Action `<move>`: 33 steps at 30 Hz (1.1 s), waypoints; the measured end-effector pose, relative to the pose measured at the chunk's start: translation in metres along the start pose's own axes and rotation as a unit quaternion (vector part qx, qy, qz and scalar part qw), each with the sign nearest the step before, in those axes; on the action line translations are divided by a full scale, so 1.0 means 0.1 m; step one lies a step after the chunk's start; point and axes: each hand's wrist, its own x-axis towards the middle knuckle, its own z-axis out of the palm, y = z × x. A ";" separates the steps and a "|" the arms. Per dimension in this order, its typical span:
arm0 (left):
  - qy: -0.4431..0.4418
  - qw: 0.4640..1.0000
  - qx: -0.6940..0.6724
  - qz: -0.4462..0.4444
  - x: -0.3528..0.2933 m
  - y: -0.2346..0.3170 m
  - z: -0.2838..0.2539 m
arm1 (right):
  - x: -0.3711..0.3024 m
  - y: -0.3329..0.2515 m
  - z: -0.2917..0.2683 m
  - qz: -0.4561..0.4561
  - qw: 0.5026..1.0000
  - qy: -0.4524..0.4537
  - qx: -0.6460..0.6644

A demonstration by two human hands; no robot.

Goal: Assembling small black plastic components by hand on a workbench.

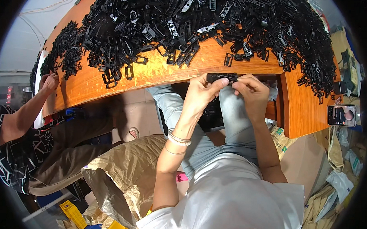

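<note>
Between my two hands is a small, long black plastic part (217, 76), held level just off the table's front edge. My left hand (202, 93) grips its left end, thumb along the near side. At the right end, the fingertips and thumb of my right hand (252, 95) pinch it. Fingers cover much of the part, so its exact kind is unclear. Beyond my hands, a large heap of black plastic frames and clip-like pieces (164, 24) covers the far side of the wooden table (149, 71). A few pieces look grey or silvery.
At the left, another person's hand (49, 82) reaches the table beside smaller black parts. A phone (342, 116) stands at the right. A brown paper sack (130, 164) lies by my left arm, with a yellow crate (73, 213) below. Bags and paper (329, 194) pile up at lower right.
</note>
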 end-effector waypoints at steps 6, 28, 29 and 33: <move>-0.048 0.997 -0.058 0.032 -0.01 0.01 0.00 | 0.00 -0.03 0.01 0.085 0.989 -0.025 0.115; 0.200 0.555 0.746 0.310 1.72 0.48 0.07 | 0.08 0.33 -0.11 0.075 0.992 0.030 0.101; 0.208 0.601 0.698 0.328 1.61 0.51 0.09 | 0.10 0.35 -0.12 0.077 0.991 0.034 0.103; 0.206 0.715 0.502 0.442 1.32 0.41 0.00 | 0.17 0.33 -0.07 0.076 0.991 0.039 0.099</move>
